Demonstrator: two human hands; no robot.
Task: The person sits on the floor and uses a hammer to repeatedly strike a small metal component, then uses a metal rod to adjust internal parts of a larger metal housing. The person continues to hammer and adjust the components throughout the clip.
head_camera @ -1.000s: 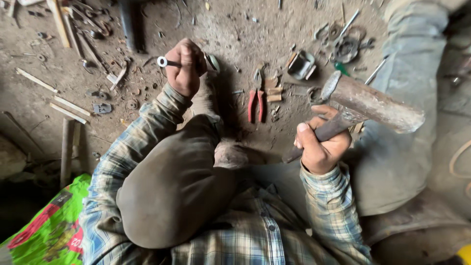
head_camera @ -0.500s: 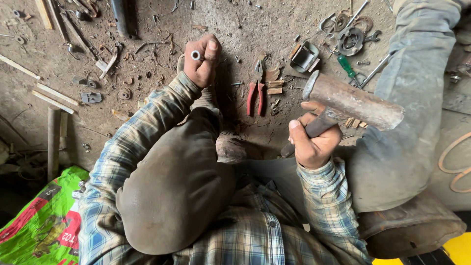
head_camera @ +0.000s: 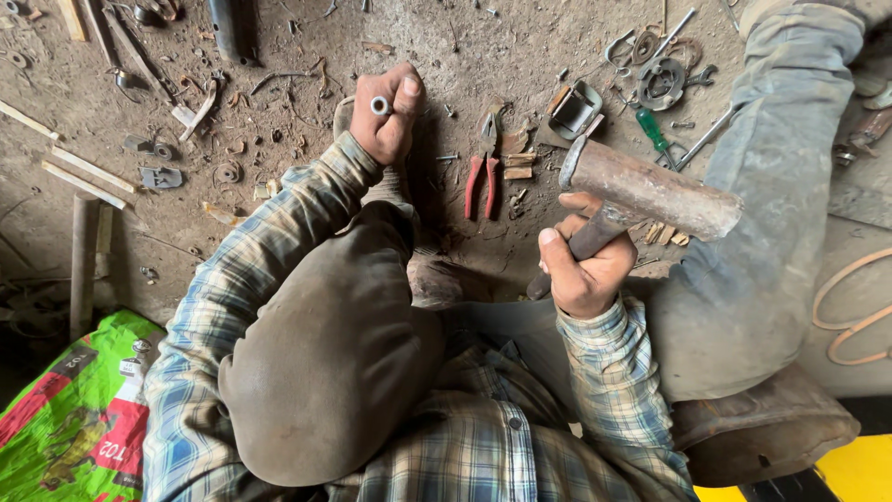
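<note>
— From the head camera, what does the left hand (head_camera: 390, 116) have?

— A small metal tube (head_camera: 379, 105), pinched end-on between thumb and fingers, above the dirt floor (head_camera: 483, 46).

— And the right hand (head_camera: 583, 270)?

— Fist wrapped tight round the handle of a heavy rusty hammer (head_camera: 650, 191), head raised (red-handled pliers (head_camera: 481, 181) lie on the floor between the two hands).

The floor (head_camera: 483, 56) is bare, dusty earth, grey-brown and strewn with metal scraps (head_camera: 650, 65), wood strips (head_camera: 84, 172) and red pliers (head_camera: 479, 181). A green sack (head_camera: 65, 409) lies at its lower left corner, and a pipe (head_camera: 226, 28) rests at the top edge. Light is dull and even.
</note>
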